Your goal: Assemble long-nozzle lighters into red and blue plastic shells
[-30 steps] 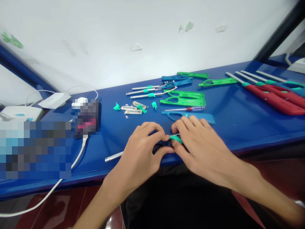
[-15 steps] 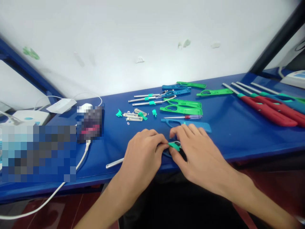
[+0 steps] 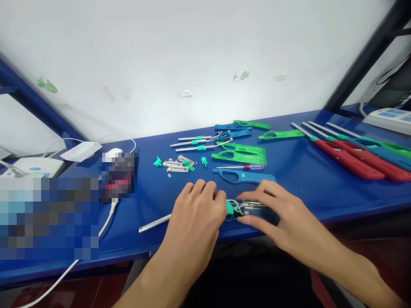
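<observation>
An opened blue gas lighter [image 3: 255,209] lies near the table's front edge, its inner parts facing up. Its metal tube [image 3: 154,223] sticks out leftward from under my left hand [image 3: 196,214]. That hand is closed over the neck, and its fingertips are hidden. A teal trigger [image 3: 230,208] and thin white wires show between the hands. My right hand [image 3: 285,214] grips the handle end, thumb on the near edge and fingers on the far edge. Just beyond lies a loose blue casing half [image 3: 245,176].
A screwdriver [image 3: 253,167], green casing halves [image 3: 240,157], metal tubes [image 3: 195,148] and clear fuel tanks [image 3: 177,169] lie farther back. Several assembled lighters, including a red one [image 3: 349,160], lie at right. A cable [image 3: 107,220] and blurred items occupy the left. A white wall [image 3: 205,55] stands behind.
My right hand has moved right, from the trigger to the handle end, uncovering the trigger and wires. My left hand has turned from a fingertip pinch to lying over the neck. The view has shifted slightly.
</observation>
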Demonstrator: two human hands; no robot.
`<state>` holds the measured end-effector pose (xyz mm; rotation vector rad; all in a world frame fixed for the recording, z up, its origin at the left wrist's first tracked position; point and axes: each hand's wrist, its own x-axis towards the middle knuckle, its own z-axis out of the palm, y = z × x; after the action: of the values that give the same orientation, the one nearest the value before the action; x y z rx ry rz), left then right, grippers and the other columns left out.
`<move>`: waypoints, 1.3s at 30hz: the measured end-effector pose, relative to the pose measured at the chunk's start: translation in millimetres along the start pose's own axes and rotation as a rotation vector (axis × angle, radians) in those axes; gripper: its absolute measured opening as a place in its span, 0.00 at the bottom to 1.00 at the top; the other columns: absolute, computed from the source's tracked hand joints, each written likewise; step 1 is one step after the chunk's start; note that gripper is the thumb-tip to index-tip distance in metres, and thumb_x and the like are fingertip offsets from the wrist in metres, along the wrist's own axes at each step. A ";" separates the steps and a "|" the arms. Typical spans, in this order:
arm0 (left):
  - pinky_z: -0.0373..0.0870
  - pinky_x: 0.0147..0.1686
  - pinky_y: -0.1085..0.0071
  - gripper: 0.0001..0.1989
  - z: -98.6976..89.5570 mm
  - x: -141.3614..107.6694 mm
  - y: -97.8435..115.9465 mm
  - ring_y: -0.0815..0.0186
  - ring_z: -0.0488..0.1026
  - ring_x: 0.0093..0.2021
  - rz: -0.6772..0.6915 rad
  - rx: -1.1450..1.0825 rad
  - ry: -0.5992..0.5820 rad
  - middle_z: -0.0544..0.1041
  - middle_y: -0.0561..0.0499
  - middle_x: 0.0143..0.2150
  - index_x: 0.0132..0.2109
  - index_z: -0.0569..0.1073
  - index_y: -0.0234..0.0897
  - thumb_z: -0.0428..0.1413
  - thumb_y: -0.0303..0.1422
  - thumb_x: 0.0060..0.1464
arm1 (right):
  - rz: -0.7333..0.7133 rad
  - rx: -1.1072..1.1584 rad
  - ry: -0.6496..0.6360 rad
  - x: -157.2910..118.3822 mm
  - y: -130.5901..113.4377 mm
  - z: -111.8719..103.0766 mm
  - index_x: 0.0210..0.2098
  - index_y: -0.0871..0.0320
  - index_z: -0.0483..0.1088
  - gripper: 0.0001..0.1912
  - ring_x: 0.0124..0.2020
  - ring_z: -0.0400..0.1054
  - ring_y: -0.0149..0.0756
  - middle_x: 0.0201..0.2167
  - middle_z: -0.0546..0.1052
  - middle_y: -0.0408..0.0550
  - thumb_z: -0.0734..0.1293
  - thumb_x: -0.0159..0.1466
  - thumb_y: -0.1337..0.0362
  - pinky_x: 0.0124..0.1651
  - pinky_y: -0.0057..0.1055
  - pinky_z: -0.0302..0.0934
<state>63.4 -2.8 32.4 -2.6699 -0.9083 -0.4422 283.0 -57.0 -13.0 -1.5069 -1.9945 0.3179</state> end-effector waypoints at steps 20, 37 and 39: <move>0.69 0.25 0.67 0.15 8.3 -0.6 -4.1 0.62 0.73 0.25 0.155 0.262 0.225 0.80 0.45 0.34 0.38 0.77 0.31 0.48 0.14 0.62 | -0.244 -0.324 0.050 0.9 -3.0 10.2 0.66 0.55 0.64 0.21 0.55 0.76 0.47 0.57 0.81 0.52 0.55 0.80 0.53 0.60 0.50 0.62; 0.66 0.33 0.64 0.19 18.8 3.3 -25.3 0.62 0.73 0.29 0.244 0.102 0.208 0.78 0.48 0.34 0.39 0.75 0.33 0.43 0.15 0.68 | -0.198 -0.234 -0.128 13.7 4.0 2.6 0.66 0.48 0.71 0.20 0.60 0.74 0.48 0.62 0.79 0.47 0.62 0.78 0.55 0.62 0.52 0.65; 0.67 0.36 0.64 0.17 22.9 2.0 -27.3 0.63 0.74 0.31 0.229 0.072 0.222 0.78 0.48 0.35 0.39 0.75 0.34 0.45 0.16 0.69 | -0.188 -0.228 -0.126 15.9 2.9 2.0 0.67 0.51 0.70 0.21 0.59 0.74 0.49 0.61 0.80 0.49 0.61 0.78 0.55 0.62 0.53 0.65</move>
<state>52.2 27.3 16.9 -2.5550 -0.5367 -0.6227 281.5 -40.9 -10.9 -1.4496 -2.3180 0.1115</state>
